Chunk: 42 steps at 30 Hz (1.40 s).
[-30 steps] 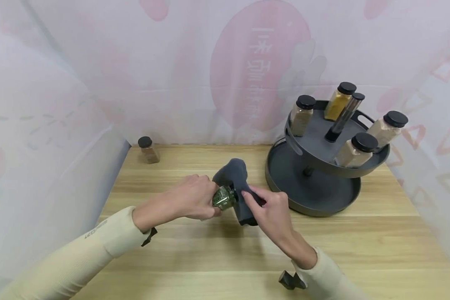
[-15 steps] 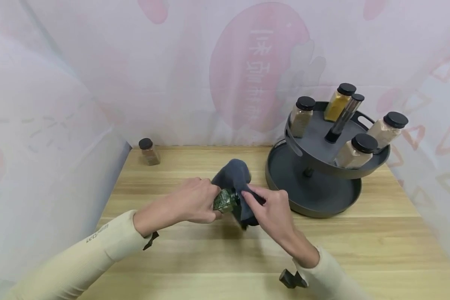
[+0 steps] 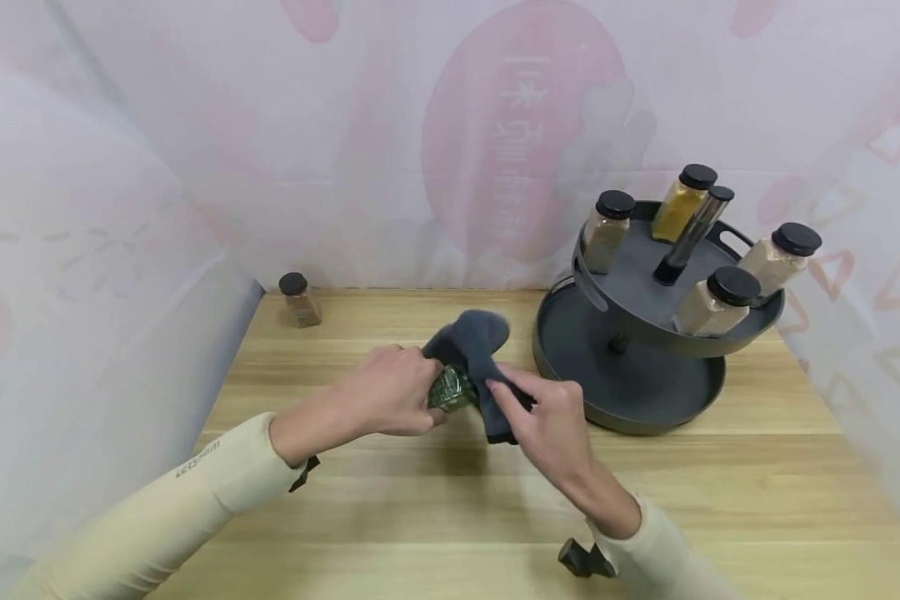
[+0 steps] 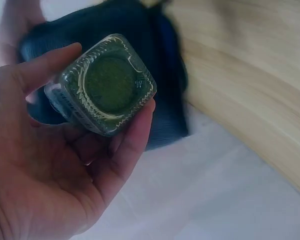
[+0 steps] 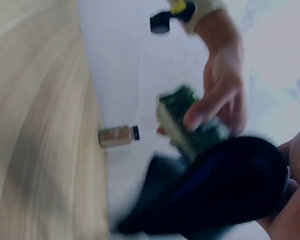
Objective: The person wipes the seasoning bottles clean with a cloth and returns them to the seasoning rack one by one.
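A square glass jar of green dried herbs (image 3: 450, 389) is held tilted on its side above the table. My left hand (image 3: 393, 392) grips it by thumb and fingers, its base turned toward the left wrist view. Over the jar's far end lies a dark grey-blue cloth (image 3: 474, 335), which hides that end. My right hand (image 3: 551, 421) pinches the cloth between thumb and fingers, close beside the jar. In the right wrist view the cloth (image 5: 230, 185) is blurred and covers part of the jar (image 5: 177, 117).
A two-tier dark turntable rack (image 3: 630, 387) stands at the right. On its upper tier are several black-lidded spice jars, including a yellow one (image 3: 678, 212). A small reddish-brown spice jar (image 3: 302, 307) stands at the table's back left. Printed fabric (image 3: 345, 167) hangs behind the table.
The cloth has shifted and folded differently over the jar's end, its top bulging a little to the right. The jar has turned slightly. Both hands stay in nearly the same place.
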### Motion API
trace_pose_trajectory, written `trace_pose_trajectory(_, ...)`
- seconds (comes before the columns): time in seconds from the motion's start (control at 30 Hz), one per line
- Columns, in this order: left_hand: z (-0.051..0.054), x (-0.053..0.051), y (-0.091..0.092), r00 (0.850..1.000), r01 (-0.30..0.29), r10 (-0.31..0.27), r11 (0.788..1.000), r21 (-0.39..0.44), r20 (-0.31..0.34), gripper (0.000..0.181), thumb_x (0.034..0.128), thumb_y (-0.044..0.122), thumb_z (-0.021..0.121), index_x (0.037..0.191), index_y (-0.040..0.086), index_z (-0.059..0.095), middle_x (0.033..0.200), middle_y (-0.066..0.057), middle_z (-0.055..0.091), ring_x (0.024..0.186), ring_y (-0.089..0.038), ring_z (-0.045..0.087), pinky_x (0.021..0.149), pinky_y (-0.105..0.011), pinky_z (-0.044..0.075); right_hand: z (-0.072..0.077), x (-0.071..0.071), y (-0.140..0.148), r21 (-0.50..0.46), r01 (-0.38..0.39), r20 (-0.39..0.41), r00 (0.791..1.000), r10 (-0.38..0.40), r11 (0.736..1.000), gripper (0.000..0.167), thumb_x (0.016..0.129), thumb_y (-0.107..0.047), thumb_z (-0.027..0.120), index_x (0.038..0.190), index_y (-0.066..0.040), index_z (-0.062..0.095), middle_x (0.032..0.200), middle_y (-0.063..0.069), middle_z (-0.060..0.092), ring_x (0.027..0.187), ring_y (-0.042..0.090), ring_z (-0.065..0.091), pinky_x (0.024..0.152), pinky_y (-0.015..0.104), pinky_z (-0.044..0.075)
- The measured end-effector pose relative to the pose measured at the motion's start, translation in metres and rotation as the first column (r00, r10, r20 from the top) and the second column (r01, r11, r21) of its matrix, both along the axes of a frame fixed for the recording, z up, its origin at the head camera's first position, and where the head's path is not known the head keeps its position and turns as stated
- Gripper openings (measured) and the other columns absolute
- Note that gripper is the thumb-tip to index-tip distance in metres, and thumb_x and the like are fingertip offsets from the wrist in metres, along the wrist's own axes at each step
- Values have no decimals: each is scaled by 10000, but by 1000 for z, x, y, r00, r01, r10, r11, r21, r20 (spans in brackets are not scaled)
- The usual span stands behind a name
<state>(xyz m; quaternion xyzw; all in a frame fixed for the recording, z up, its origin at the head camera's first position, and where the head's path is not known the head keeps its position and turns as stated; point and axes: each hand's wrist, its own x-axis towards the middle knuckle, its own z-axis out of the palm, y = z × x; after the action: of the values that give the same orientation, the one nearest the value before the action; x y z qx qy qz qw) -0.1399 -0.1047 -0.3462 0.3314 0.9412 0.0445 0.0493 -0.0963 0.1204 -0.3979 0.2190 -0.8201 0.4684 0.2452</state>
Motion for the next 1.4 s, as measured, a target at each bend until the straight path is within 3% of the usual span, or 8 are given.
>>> trace_pose_trajectory(0.13,-1,-3,1,1000,-3,3,1000,-6,-31,369,797,417,819,690,198,541,596,63,527,514,-141,494,460,-325,407,-1,4,0,49,-25,-111,993,30,998,276,923,-7,785,1199,-7,791,1040,131,804,793,195,788,643,252,601)
trace_pose_trajectory(0.37,0,-4,6,998,62,-63,997,-44,-4,350,796,416,826,750,171,580,641,45,550,534,-144,524,477,-328,435,-2,-8,2,59,50,47,997,-53,997,205,951,-65,788,1152,-44,817,974,116,811,682,121,752,603,189,551)
trace_pose_trajectory(0.63,3,-9,8,998,42,-44,998,-53,-34,369,791,394,807,681,192,519,592,61,497,496,-129,441,450,-317,385,1,4,-1,58,33,-103,994,-27,998,265,921,-22,797,1185,-5,794,1021,134,803,692,134,761,605,214,579)
trace_pose_trajectory(0.73,4,-6,11,997,76,-77,996,-56,-28,340,790,409,805,714,186,560,618,50,538,509,-142,502,458,-334,432,-1,-9,0,63,86,-36,996,-83,994,214,947,-75,793,1152,-14,807,932,138,806,492,74,622,495,165,458)
trace_pose_trajectory(0.87,2,-7,12,997,68,-70,994,-80,-16,346,791,419,819,735,171,584,638,32,557,532,-151,528,474,-341,458,-4,-9,3,44,83,68,994,-86,996,185,951,-83,794,1129,-42,823,905,119,808,519,60,653,501,152,470)
trace_pose_trajectory(0.97,2,-9,10,1000,23,-25,996,-92,-14,346,795,416,822,736,175,580,629,43,556,534,-147,514,476,-339,447,-3,1,3,49,51,21,998,-52,997,221,938,-68,801,1156,-37,814,970,120,808,704,113,762,597,200,570)
trace_pose_trajectory(1.2,8,-2,14,996,72,-74,997,-41,-45,335,790,420,816,751,176,590,634,47,561,539,-160,540,480,-353,469,4,-9,5,54,95,-17,995,-94,994,186,953,-95,793,1129,-43,825,869,116,804,472,30,570,471,164,416)
trace_pose_trajectory(1.4,6,-8,11,1000,14,-15,999,-41,-14,345,809,408,820,741,176,574,638,40,555,553,-151,516,492,-326,433,7,8,6,40,52,-24,998,-51,998,222,944,-47,786,1163,-62,818,935,83,814,642,73,729,563,172,534)
